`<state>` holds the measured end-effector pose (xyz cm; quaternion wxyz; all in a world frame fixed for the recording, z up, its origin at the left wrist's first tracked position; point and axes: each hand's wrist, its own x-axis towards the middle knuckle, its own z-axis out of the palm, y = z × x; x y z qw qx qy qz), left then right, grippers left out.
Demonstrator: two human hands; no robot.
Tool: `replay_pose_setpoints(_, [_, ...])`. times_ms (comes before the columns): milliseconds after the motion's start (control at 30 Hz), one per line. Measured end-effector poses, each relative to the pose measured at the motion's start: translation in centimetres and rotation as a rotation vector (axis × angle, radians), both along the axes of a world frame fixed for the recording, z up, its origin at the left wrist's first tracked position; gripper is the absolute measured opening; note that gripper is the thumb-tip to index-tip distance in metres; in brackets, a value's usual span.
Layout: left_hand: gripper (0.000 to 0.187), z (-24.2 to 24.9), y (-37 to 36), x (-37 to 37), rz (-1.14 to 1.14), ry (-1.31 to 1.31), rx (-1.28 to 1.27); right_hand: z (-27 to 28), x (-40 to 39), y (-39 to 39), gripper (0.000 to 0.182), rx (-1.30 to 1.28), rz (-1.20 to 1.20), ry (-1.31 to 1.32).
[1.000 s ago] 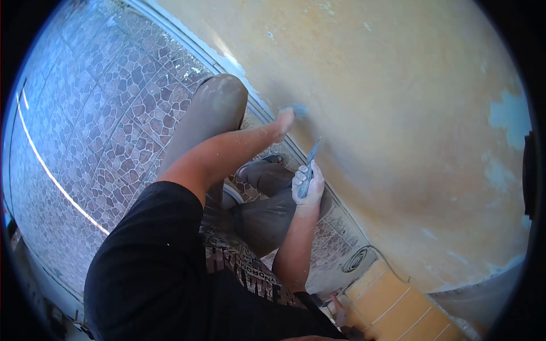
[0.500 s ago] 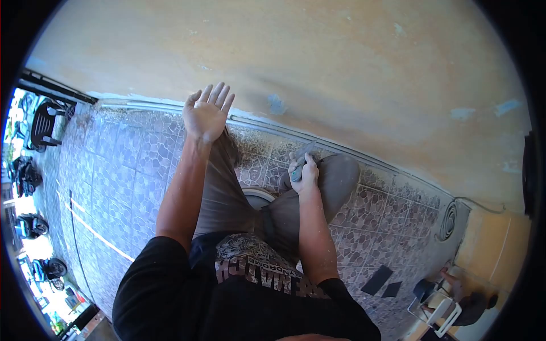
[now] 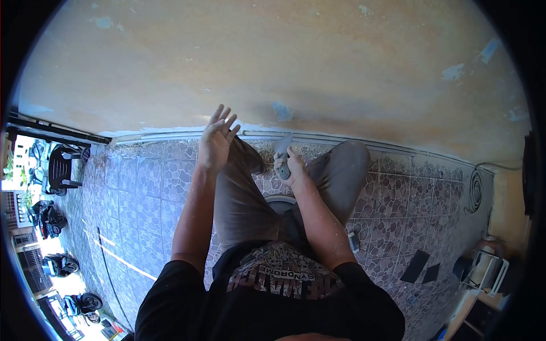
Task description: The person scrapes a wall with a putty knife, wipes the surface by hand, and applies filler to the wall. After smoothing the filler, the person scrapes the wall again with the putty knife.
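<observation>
My left hand [image 3: 215, 145] is raised before the wall, above my left thigh, its fingers apart and holding nothing. Between my knees, my right hand [image 3: 294, 169] is closed round the handle of a putty knife [image 3: 283, 143]. The thin grey blade points up towards the foot of the wall, apart from it as far as I can tell. Part of the green-grey handle shows between the fingers. Ahead, the yellowish wall [image 3: 256, 62] bears a pale bluish patch [image 3: 281, 111]. Light dust coats both hands.
Pipes [image 3: 170, 137] run along the wall's base. Under me a round rim [image 3: 280, 199] shows between my legs. Two dark sheets [image 3: 416, 266] lie on the tiles to the right, near a coiled hose [image 3: 475, 190] and a white chair [image 3: 492, 271]. A dark plastic chair [image 3: 59, 170] and motorbikes stand left.
My left hand has turned from palm-up and flat to a side-on pose with slightly bent fingers. The putty knife's blade has swung from upper right to nearly upright. The view has shifted.
</observation>
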<state>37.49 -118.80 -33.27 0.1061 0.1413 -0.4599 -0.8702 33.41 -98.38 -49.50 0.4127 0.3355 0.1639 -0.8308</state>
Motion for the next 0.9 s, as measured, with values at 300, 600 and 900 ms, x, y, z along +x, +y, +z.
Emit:
replay_pose_setpoints(300, [0.082, -6.6, 2.0, -3.9, -0.357, -0.523, -0.358, 4.6, -4.7, -3.6, 0.037, 0.178, 0.08, 0.1])
replay_pose_setpoints(600, [0.073, -10.9, 3.1, -9.0, -0.405, -0.814, -0.273, 2.5, -6.6, -3.9, 0.033, 0.22, 0.136, 0.081])
replay_pose_setpoints(900, [0.012, -13.1, -0.4, -12.5, -0.471, -0.682, 0.027, 5.0, -8.2, -7.4, 0.035, -0.047, -0.109, -0.09])
